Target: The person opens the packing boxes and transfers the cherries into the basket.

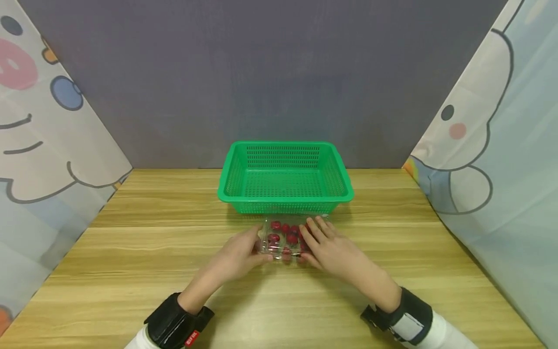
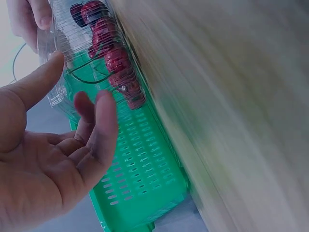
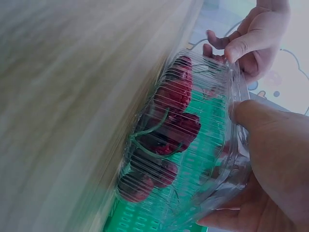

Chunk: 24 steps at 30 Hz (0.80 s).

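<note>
The left hand (image 1: pixel 235 254) has its grip apart at the clear box's (image 1: pixel 282 245) left end; the right hand (image 1: pixel 333 252) spreads across it. Lopsided pressure could skid it, bruising cherries (image 1: pixel 292 238).

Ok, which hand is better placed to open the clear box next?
Probably the right hand: its fingers spread over the top of the clear box, thumb at the rim. The left hand, at the opposite end, looks better suited to steadying it.
</note>
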Tool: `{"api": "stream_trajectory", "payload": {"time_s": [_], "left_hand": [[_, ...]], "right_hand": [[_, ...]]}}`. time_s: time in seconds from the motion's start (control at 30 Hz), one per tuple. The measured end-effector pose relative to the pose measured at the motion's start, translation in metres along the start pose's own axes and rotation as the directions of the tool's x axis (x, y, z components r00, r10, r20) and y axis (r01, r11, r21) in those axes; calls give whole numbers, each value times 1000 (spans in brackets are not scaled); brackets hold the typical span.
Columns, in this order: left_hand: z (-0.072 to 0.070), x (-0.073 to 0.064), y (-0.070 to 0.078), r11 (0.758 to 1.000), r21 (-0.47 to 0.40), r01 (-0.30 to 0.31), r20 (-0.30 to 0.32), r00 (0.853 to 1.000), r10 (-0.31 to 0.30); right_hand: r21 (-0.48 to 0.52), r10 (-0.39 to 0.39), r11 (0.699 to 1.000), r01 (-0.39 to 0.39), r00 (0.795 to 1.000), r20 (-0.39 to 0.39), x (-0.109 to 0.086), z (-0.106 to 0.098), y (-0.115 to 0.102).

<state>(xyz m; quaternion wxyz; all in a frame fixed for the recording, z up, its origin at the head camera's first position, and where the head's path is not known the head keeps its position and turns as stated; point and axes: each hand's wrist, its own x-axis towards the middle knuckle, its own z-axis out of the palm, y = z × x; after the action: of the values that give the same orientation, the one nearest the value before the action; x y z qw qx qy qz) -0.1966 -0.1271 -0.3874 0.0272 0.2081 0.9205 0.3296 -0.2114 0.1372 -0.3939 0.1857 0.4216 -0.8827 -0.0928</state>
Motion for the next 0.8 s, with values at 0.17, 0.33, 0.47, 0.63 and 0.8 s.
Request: {"api": "stream_trajectory", "payload": {"time_s": [0.17, 0.33, 0.47, 0.63, 0.8], "left_hand": [[1, 1, 0, 999, 1, 43, 6, 999, -43], [0, 1, 1, 998, 21, 52, 25, 998, -52], [0, 1, 1, 998, 14, 63, 38, 997, -63], [-1, 1, 1, 997, -11, 71, 47, 996, -70], [-1, 2, 1, 998, -19, 68, 48, 997, -67]], "right_hand": [[-61, -43, 997, 40, 998, -52, 1, 1, 0], [-75, -57, 996, 51, 995, -85, 1, 0, -2], [-63, -49, 997, 43, 993, -105, 1, -2, -4], [-63, -46, 997, 39, 992, -117, 1, -3, -4], [-51, -39, 998, 33, 990, -139, 1, -4, -6]]}}
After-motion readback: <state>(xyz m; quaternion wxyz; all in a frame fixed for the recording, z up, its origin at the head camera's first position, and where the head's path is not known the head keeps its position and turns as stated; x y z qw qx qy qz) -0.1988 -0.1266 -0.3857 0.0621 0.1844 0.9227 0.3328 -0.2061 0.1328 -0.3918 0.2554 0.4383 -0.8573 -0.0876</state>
